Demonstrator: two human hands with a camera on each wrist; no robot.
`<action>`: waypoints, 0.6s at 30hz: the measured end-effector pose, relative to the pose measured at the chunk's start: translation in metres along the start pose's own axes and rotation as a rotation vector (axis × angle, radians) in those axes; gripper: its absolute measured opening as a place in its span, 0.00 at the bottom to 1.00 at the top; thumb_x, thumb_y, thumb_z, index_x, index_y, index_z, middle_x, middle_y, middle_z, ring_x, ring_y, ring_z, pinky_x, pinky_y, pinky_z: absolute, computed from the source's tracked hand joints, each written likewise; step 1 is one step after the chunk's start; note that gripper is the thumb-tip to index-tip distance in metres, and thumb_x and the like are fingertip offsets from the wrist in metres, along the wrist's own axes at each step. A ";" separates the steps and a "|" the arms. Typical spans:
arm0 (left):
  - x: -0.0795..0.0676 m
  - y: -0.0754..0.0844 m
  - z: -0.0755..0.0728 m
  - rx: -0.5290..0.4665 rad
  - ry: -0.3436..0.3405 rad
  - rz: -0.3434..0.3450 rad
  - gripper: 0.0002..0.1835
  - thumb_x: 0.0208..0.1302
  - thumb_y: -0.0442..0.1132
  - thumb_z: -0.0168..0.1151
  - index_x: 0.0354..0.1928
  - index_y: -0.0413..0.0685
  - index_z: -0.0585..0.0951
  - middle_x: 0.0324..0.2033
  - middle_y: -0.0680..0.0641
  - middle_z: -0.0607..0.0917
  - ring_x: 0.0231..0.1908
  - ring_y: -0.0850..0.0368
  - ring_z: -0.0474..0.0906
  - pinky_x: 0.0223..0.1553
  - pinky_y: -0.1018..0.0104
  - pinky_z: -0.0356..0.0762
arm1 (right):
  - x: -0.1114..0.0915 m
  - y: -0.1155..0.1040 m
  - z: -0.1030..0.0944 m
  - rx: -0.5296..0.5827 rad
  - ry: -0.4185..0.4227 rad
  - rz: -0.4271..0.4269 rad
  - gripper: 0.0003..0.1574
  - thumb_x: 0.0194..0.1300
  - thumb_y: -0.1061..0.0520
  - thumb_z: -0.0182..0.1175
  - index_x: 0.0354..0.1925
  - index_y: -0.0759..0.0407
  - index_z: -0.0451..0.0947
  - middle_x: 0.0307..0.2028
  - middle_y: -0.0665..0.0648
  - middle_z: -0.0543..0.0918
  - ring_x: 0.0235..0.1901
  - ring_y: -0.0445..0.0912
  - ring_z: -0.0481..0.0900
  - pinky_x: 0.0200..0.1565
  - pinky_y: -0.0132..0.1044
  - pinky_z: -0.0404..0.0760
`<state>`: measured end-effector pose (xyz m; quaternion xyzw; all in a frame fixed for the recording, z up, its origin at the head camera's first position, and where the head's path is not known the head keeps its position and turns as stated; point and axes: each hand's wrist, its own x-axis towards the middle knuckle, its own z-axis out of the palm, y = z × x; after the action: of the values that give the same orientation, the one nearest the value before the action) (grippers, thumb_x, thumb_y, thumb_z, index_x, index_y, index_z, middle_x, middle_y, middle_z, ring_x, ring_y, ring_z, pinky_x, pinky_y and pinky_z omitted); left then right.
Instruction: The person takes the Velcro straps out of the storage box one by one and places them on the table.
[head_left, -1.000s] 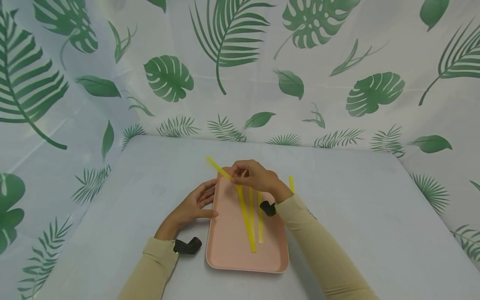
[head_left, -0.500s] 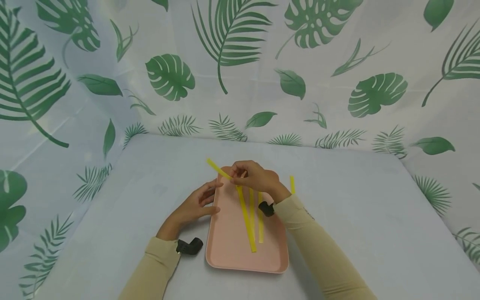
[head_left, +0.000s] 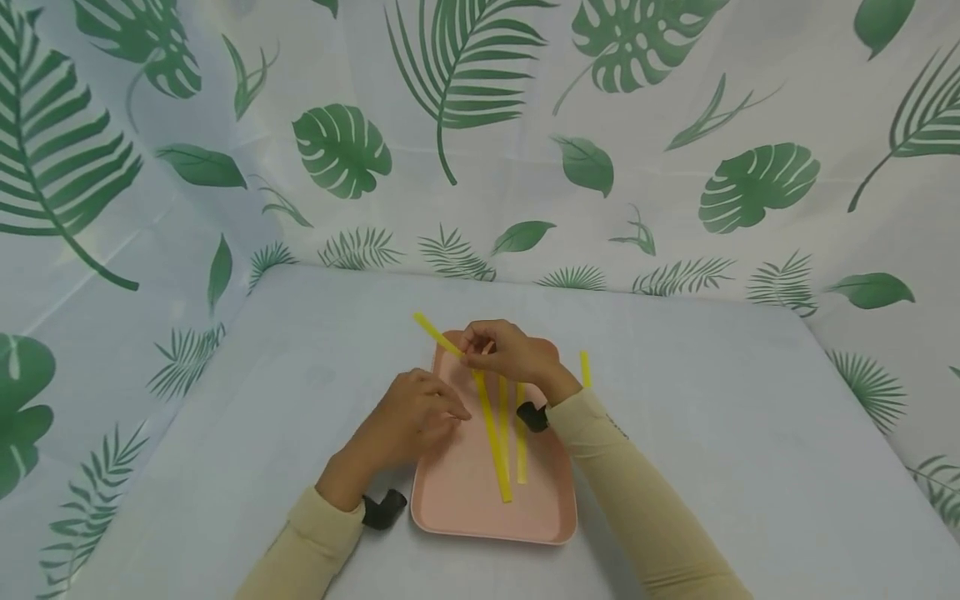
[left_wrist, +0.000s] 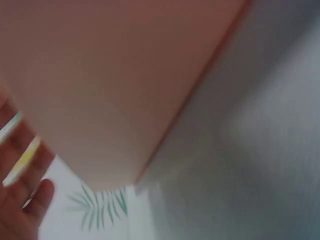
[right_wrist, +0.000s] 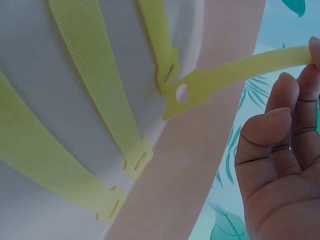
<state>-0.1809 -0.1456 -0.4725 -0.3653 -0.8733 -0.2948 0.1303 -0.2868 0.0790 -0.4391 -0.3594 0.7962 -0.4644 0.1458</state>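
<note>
Head view: my right hand [head_left: 506, 350] is pinching a yellow strip [head_left: 437, 335] at the tray's [head_left: 453, 504] far left; my left hand [head_left: 411, 418] is hanging over its left edge. Left wrist: those fingers [left_wrist: 37, 164] are sitting apart. Right wrist: my strip is touching another strip [right_wrist: 159, 45].

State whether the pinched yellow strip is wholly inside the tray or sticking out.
Sticking out: the head view shows the yellow strip extending beyond the tray.

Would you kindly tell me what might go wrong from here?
The right hand holds a flat yellow strip whose slotted end appears to meet a neighbouring yellow strip; moving one might drag the other. The left hand extends over the left edge of the shallow pink rectangular tray and could bump it askew.
</note>
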 end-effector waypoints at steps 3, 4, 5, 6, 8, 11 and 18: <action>0.002 0.005 0.005 0.006 -0.127 0.046 0.08 0.69 0.34 0.74 0.45 0.56 0.95 0.44 0.55 0.90 0.53 0.51 0.80 0.67 0.41 0.74 | -0.001 0.001 0.000 0.007 0.001 0.000 0.04 0.74 0.70 0.66 0.40 0.66 0.79 0.35 0.57 0.83 0.36 0.45 0.79 0.38 0.36 0.80; 0.002 0.006 0.006 0.006 -0.161 0.048 0.08 0.70 0.36 0.74 0.46 0.56 0.95 0.44 0.55 0.90 0.54 0.52 0.79 0.69 0.39 0.72 | 0.000 0.002 0.001 0.009 0.001 0.001 0.04 0.74 0.70 0.66 0.40 0.66 0.79 0.35 0.56 0.83 0.36 0.45 0.79 0.38 0.35 0.80; 0.001 0.008 0.008 0.008 -0.190 0.047 0.09 0.70 0.36 0.74 0.48 0.58 0.95 0.44 0.55 0.89 0.55 0.51 0.78 0.71 0.37 0.69 | 0.000 0.002 0.001 0.009 0.000 0.002 0.04 0.74 0.70 0.66 0.40 0.66 0.79 0.35 0.56 0.83 0.36 0.45 0.79 0.38 0.35 0.80; 0.001 0.009 0.009 0.009 -0.217 0.043 0.11 0.71 0.37 0.74 0.50 0.59 0.95 0.45 0.54 0.88 0.56 0.50 0.77 0.73 0.34 0.66 | 0.000 0.002 0.001 0.008 0.000 0.005 0.04 0.74 0.70 0.66 0.41 0.66 0.79 0.35 0.56 0.83 0.36 0.45 0.79 0.38 0.35 0.80; 0.001 0.011 0.011 0.022 -0.265 0.027 0.14 0.72 0.36 0.72 0.54 0.61 0.94 0.46 0.53 0.86 0.58 0.49 0.74 0.75 0.30 0.61 | 0.001 0.002 0.002 0.004 -0.002 0.016 0.04 0.74 0.69 0.67 0.41 0.65 0.79 0.35 0.55 0.83 0.37 0.45 0.79 0.39 0.35 0.80; 0.002 0.016 0.014 0.053 -0.336 -0.005 0.17 0.76 0.36 0.68 0.59 0.64 0.92 0.49 0.52 0.82 0.61 0.47 0.70 0.76 0.25 0.53 | 0.001 0.000 0.002 -0.007 -0.007 0.029 0.04 0.74 0.69 0.67 0.41 0.65 0.80 0.36 0.54 0.83 0.37 0.44 0.80 0.41 0.36 0.81; 0.006 0.023 0.015 0.116 -0.429 -0.063 0.17 0.81 0.41 0.59 0.60 0.67 0.92 0.49 0.53 0.79 0.62 0.48 0.67 0.77 0.25 0.50 | 0.002 -0.006 -0.003 -0.052 0.101 0.030 0.02 0.75 0.69 0.66 0.42 0.65 0.82 0.36 0.56 0.84 0.37 0.47 0.81 0.41 0.37 0.82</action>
<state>-0.1694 -0.1202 -0.4721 -0.3840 -0.9076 -0.1633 -0.0468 -0.2873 0.0773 -0.4328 -0.3272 0.8197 -0.4588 0.1031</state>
